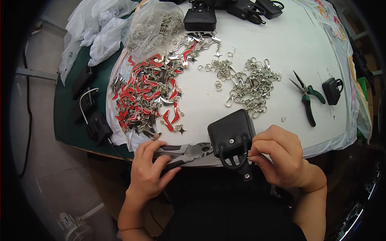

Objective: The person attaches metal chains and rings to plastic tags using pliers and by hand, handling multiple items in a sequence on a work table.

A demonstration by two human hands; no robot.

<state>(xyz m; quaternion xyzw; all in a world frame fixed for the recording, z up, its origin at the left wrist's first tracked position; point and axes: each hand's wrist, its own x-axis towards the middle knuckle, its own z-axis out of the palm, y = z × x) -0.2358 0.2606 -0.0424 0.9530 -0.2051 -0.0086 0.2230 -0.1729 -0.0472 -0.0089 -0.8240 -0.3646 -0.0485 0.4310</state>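
My left hand (149, 170) is closed around the grey and black handles of a pair of pliers (193, 152). The jaws of these pliers point right, close by a small black handbag (229, 134). That bag lies at the table's near edge with its handle and a strap with a snap hanging toward me. On its right side, my right hand (279, 156) pinches a small metal ring (249, 156) at the handle. My fingertips partly hide the ring, so I cannot tell whether it is joined or gapped.
Red and silver high-heel-shaped charms (140, 94) are heaped on the left. Silver clasps and rings (253, 86) lie in the middle, below a clear bag of hardware (152, 30). Green-handled pliers (307, 98) and a small black bag (333, 91) lie right; black bags (200, 18) stand far back.
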